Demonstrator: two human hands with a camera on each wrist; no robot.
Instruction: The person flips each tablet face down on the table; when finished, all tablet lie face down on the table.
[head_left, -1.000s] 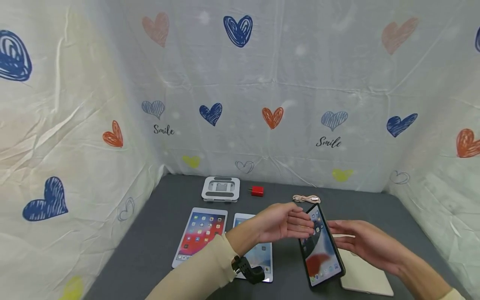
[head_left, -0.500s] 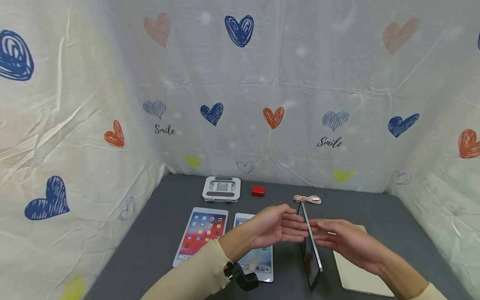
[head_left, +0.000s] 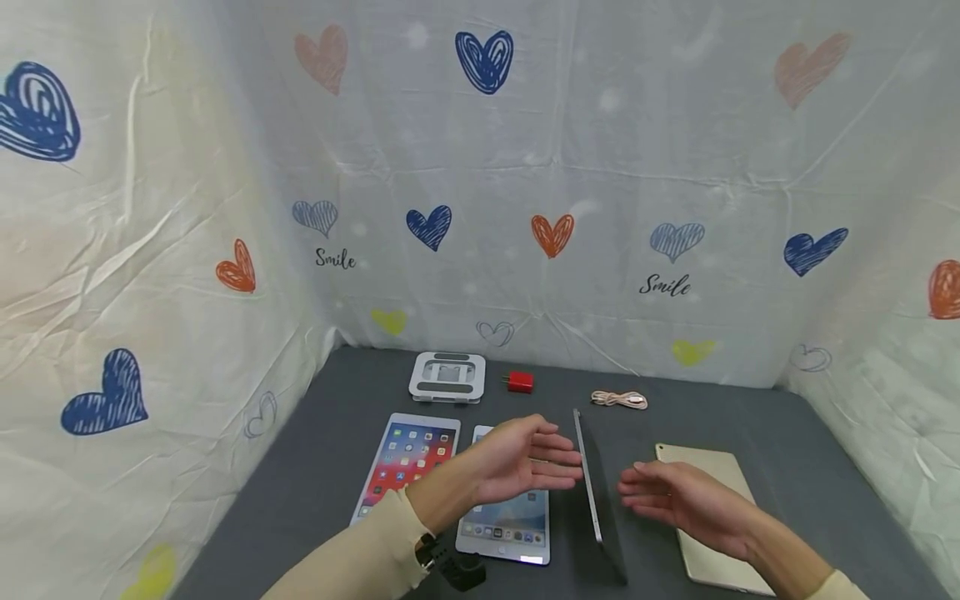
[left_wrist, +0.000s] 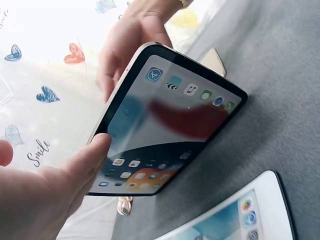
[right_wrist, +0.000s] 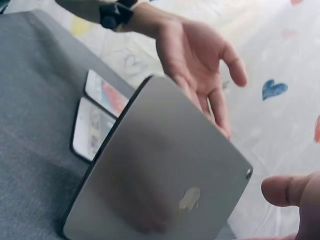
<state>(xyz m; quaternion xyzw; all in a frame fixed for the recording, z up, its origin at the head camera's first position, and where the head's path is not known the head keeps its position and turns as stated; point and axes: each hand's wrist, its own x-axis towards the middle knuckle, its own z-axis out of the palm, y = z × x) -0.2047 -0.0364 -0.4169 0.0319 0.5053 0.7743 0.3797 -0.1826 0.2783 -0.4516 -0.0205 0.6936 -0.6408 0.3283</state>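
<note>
A tablet with a grey back [right_wrist: 150, 165] stands on one long edge on the table, its upper edge leaning to the left in the head view. My left hand [head_left: 525, 462] has its fingers straight, with fingertips right at the tablet's upper edge [head_left: 588, 475] on the screen side. The lit screen [left_wrist: 165, 120] shows in the left wrist view. Across from it, my right hand [head_left: 690, 500] faces the back with relaxed fingers, a gap between them and the tablet. Two white tablets, one with a red-blue screen [head_left: 412, 458] and one bluer [head_left: 510, 533], lie to the left, partly hidden by my left arm.
A gold tablet [head_left: 720, 467] lies face down under my right arm. Along the back are a white folding stand [head_left: 447, 377], a red charger plug [head_left: 520, 382] and a coiled cable [head_left: 619, 400]. Heart-printed cloth [head_left: 555, 167] walls in the grey table [head_left: 300, 467].
The tablet has swung from leaning right with its screen showing, through near upright, to leaning left. My left hand has shifted left with its edge; the right hand's fingers now stand apart from its back.
</note>
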